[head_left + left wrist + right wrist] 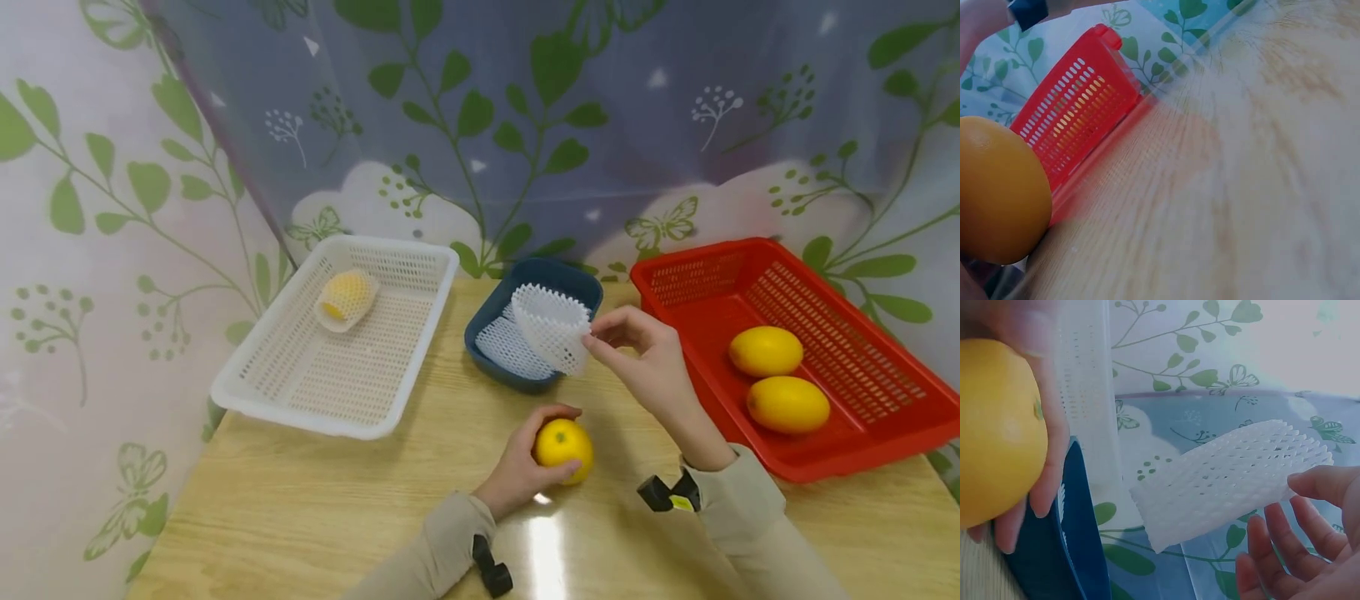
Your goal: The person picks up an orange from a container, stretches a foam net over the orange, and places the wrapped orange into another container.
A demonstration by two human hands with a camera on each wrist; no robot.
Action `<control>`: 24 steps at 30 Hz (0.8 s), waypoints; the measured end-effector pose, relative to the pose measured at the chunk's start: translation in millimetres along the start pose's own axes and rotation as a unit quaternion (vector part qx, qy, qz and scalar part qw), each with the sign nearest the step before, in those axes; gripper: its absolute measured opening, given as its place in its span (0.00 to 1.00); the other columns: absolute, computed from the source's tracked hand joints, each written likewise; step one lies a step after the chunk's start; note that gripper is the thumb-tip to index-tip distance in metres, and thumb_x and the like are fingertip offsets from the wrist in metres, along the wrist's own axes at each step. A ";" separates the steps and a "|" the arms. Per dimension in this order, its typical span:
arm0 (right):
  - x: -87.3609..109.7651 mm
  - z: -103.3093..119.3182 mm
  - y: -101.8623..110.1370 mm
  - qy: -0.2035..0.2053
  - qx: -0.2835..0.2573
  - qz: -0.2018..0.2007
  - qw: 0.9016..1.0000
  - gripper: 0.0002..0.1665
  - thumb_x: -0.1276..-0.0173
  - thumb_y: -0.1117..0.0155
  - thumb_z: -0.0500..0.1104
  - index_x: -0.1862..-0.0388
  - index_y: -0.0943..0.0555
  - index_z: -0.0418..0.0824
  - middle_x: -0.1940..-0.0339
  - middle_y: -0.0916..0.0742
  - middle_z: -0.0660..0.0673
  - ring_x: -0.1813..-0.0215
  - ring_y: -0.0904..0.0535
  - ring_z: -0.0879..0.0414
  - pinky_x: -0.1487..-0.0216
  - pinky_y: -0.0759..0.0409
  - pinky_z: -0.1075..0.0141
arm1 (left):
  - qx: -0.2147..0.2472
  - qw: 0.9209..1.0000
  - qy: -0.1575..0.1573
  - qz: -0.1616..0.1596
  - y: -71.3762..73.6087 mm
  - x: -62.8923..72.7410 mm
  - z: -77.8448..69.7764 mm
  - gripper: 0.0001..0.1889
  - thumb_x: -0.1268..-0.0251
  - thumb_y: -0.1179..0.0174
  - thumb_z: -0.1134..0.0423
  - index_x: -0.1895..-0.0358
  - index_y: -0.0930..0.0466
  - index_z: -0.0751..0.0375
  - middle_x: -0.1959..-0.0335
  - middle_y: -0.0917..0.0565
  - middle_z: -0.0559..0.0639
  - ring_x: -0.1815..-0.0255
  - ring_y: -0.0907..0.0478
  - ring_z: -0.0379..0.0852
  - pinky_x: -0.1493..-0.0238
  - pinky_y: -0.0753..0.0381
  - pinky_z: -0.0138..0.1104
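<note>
The left hand grips a yellow fruit, probably to stop it rolling; the right hand pinches a foam net by its edge, apparently leaving its mouth free. Beyond: a blue bin with netting, a white basket with one netted fruit, a red basket with two bare fruits.

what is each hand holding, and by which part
The left hand grips a yellow fruit around its sides; the right hand pinches a white foam net near one end.

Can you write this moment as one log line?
left hand: holds yellow fruit | right hand: pinches white foam net | white basket: one netted fruit | red basket: two bare fruits
</note>
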State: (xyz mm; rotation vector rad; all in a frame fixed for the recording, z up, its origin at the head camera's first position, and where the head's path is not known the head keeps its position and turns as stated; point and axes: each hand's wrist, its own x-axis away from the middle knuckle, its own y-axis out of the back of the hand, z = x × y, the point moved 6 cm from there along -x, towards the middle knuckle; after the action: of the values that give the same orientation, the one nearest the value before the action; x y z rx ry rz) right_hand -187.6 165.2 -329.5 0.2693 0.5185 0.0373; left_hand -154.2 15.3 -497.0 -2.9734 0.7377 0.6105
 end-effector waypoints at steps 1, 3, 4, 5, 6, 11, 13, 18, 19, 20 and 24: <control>2.7 1.0 0.8 0.000 -0.002 0.001 1.000 0.07 0.38 0.32 0.28 0.61 0.17 0.33 0.66 0.15 0.46 0.65 0.20 0.57 0.59 0.21 0.72 | 0.001 1.000 -0.008 -0.003 0.3 0.0 -0.8 0.30 0.37 0.35 0.62 0.33 0.32 0.61 0.36 0.25 0.60 0.36 0.29 0.58 0.35 0.31 0.39; 8.2 2.7 2.2 0.002 -0.002 0.005 1.000 0.07 0.38 0.32 0.27 0.61 0.18 0.33 0.66 0.15 0.45 0.65 0.20 0.57 0.59 0.21 0.73 | -0.007 0.999 -0.027 -0.020 2.0 0.0 -3.3 0.27 0.33 0.40 0.59 0.34 0.32 0.63 0.36 0.25 0.60 0.36 0.29 0.59 0.33 0.32 0.41; 10.9 3.3 2.6 0.003 -0.001 0.008 1.000 0.08 0.38 0.32 0.27 0.60 0.18 0.33 0.65 0.15 0.45 0.65 0.20 0.57 0.59 0.21 0.73 | -0.008 0.999 -0.030 -0.031 3.4 0.0 -5.1 0.26 0.32 0.43 0.58 0.34 0.31 0.64 0.36 0.24 0.60 0.35 0.29 0.59 0.33 0.33 0.42; 13.6 3.6 2.9 0.004 0.000 0.009 1.000 0.08 0.38 0.32 0.27 0.60 0.18 0.33 0.65 0.15 0.45 0.65 0.20 0.57 0.59 0.21 0.72 | -0.010 0.998 -0.031 -0.045 5.3 -0.2 -6.6 0.24 0.31 0.45 0.59 0.35 0.30 0.65 0.36 0.24 0.59 0.35 0.30 0.59 0.32 0.34 0.43; 16.3 4.3 2.9 0.006 0.000 0.011 1.000 0.08 0.38 0.32 0.27 0.60 0.18 0.34 0.65 0.15 0.45 0.65 0.20 0.57 0.59 0.21 0.72 | -0.016 0.998 -0.033 -0.059 7.4 -0.4 -8.8 0.23 0.31 0.46 0.59 0.36 0.29 0.66 0.37 0.23 0.60 0.35 0.29 0.58 0.32 0.35 0.44; 29.7 9.8 3.9 0.015 0.004 0.015 1.000 0.11 0.39 0.33 0.25 0.59 0.18 0.34 0.62 0.15 0.46 0.63 0.21 0.57 0.57 0.21 0.72 | -0.014 0.995 -0.004 -0.102 17.9 -5.7 -26.2 0.17 0.28 0.50 0.67 0.39 0.24 0.65 0.41 0.19 0.58 0.36 0.27 0.54 0.31 0.36 0.46; 34.0 12.9 4.8 0.016 0.004 0.015 1.000 0.12 0.40 0.33 0.24 0.59 0.18 0.34 0.61 0.15 0.46 0.62 0.21 0.56 0.56 0.21 0.71 | 0.000 0.994 0.002 -0.105 21.1 -9.8 -37.1 0.16 0.26 0.52 0.67 0.41 0.23 0.64 0.44 0.18 0.59 0.38 0.26 0.55 0.32 0.35 0.46; 43.9 20.3 5.2 0.008 -0.003 0.020 1.000 0.14 0.41 0.32 0.23 0.58 0.18 0.34 0.60 0.14 0.49 0.59 0.20 0.56 0.52 0.21 0.70 | 0.077 0.990 0.030 -0.110 25.5 -18.3 -59.2 0.18 0.22 0.56 0.61 0.44 0.23 0.70 0.51 0.17 0.64 0.46 0.21 0.56 0.37 0.28 0.48; 45.7 22.0 4.8 0.009 -0.007 0.022 1.000 0.14 0.41 0.32 0.23 0.58 0.18 0.35 0.60 0.14 0.48 0.59 0.20 0.55 0.51 0.21 0.70 | 0.111 0.986 0.049 -0.111 25.1 -19.4 -60.9 0.19 0.22 0.56 0.59 0.44 0.23 0.71 0.52 0.17 0.64 0.48 0.20 0.56 0.38 0.26 0.47; 47.1 23.7 4.2 0.010 -0.011 0.025 1.000 0.14 0.42 0.32 0.23 0.59 0.18 0.35 0.60 0.14 0.47 0.58 0.20 0.55 0.51 0.21 0.70 | 0.147 0.980 0.070 -0.112 24.3 -20.1 -61.6 0.20 0.22 0.56 0.58 0.45 0.24 0.72 0.52 0.16 0.64 0.50 0.19 0.55 0.39 0.25 0.46; 52.2 30.1 1.2 0.016 -0.032 0.037 0.999 0.16 0.43 0.32 0.22 0.59 0.17 0.37 0.60 0.14 0.44 0.59 0.19 0.54 0.50 0.21 0.69 | 0.318 0.925 0.171 -0.118 17.3 -19.8 -59.3 0.18 0.24 0.58 0.57 0.48 0.23 0.65 0.56 0.17 0.56 0.55 0.20 0.50 0.45 0.22 0.40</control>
State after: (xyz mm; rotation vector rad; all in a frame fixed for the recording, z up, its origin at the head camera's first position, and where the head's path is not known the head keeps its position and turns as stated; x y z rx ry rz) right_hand -127.4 164.4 -329.3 0.2254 0.5372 0.1308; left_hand -156.3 2.4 -433.5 -2.4996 0.4532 -0.1556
